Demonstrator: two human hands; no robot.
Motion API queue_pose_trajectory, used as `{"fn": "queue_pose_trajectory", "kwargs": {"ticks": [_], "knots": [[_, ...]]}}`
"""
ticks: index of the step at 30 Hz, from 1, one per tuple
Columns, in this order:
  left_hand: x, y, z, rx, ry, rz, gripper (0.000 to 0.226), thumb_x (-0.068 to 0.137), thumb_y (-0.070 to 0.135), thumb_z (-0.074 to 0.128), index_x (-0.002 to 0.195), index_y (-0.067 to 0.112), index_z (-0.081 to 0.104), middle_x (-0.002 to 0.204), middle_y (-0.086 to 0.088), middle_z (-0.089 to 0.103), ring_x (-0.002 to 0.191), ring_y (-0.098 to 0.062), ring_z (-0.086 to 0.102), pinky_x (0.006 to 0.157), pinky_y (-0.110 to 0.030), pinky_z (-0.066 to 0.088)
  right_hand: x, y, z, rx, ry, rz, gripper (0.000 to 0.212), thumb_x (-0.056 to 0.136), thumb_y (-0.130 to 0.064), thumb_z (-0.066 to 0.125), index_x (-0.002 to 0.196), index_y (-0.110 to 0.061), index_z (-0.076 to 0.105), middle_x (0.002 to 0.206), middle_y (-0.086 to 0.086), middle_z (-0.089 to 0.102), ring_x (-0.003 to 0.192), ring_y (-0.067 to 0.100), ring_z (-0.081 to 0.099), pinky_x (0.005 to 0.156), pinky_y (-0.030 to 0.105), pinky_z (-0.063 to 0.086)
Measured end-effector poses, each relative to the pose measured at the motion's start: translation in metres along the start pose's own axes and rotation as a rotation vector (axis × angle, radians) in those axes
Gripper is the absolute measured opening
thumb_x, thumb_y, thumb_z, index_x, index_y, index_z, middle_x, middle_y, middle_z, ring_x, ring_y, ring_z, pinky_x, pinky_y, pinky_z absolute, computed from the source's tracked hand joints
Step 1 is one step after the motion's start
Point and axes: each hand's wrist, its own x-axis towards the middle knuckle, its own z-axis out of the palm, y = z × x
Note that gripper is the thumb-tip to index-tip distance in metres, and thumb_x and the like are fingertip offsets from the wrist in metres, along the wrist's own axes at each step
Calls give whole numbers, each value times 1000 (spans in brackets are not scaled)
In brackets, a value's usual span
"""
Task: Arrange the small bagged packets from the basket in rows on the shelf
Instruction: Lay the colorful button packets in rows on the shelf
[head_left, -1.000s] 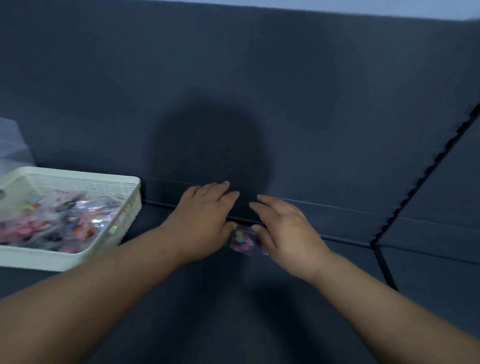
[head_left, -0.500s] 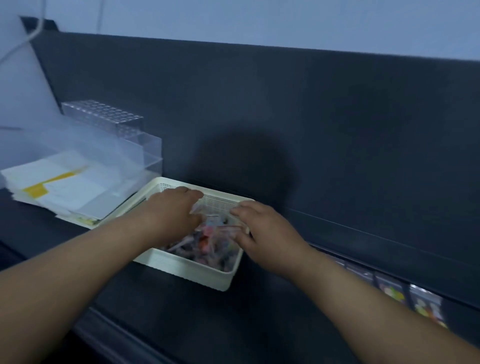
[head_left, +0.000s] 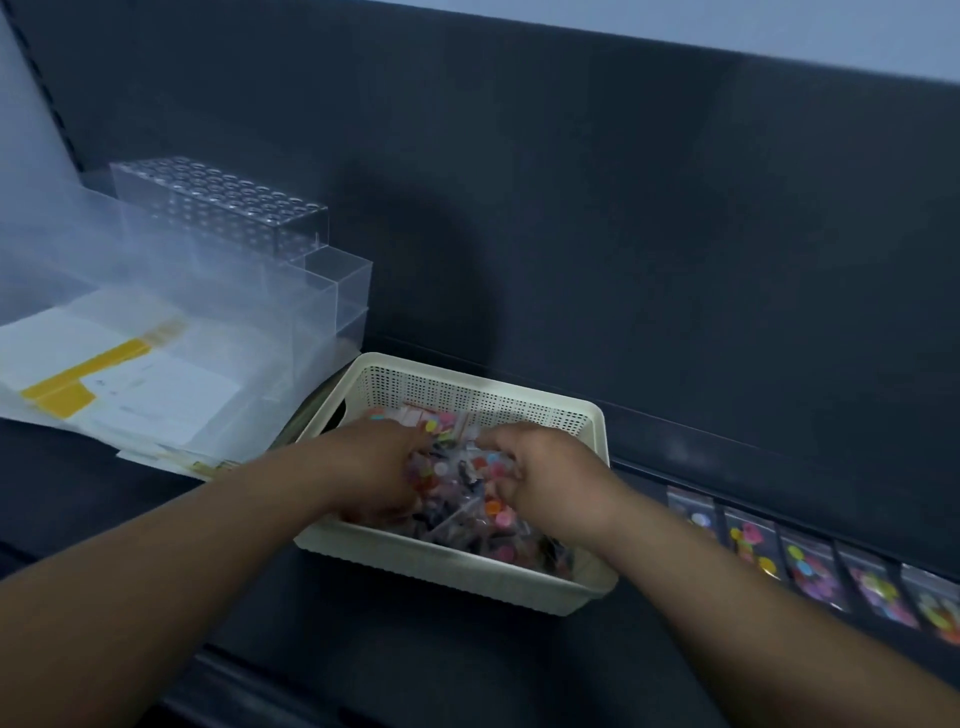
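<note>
**Bagged packets (head_left: 467, 499): stock in basket, pick under way**

Left end of shelf (head_left: 519, 649): paper stack (head_left: 119, 379), clear organiser (head_left: 260, 234). Middle, near the back edge: white basket (head_left: 467, 569), heaped with the loose bags. Left hand (head_left: 371, 470) and right hand (head_left: 550, 483) both dip into the heap, fingers bent among the bags; the blur hides whether either grips one. Right, along the back edge: laid row (head_left: 810, 569), bags side by side. Handling note: probably best to pinch one bag by its top seam, lift it free of the slippery heap, then set it at the row's left end.
</note>
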Motion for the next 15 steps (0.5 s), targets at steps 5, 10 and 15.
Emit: {"fn": "queue_pose_trajectory", "kwargs": {"ticks": [5, 10, 15], "knots": [[10, -15, 7, 24, 72, 61, 30, 86, 22, 61, 115, 28, 59, 113, -3, 57, 96, -17, 57, 75, -23, 44, 14, -3, 12, 152, -16, 104, 36, 86, -16, 62, 120, -30, 59, 114, -4, 62, 98, 15, 60, 85, 26, 49], [19, -28, 9, -313, 219, 4, 27, 86, 8, 57, 84, 35, 56, 90, 7, 59, 67, -8, 63, 51, -22, 48, 39, -2, 11, 218, 129, 161, 25, 90, -15, 57, 112, -27, 63, 94, -10, 64, 73, 6, 61, 77, 20, 45], [21, -27, -3, -527, 340, 4, 23, 85, 5, 51, 92, 22, 65, 85, 2, 62, 71, -13, 60, 56, -23, 45, 63, -11, 15, 123, 4, 98, 43, 84, -5, 52, 119, -29, 61, 120, -3, 61, 108, 18, 58, 92, 24, 45]]}}
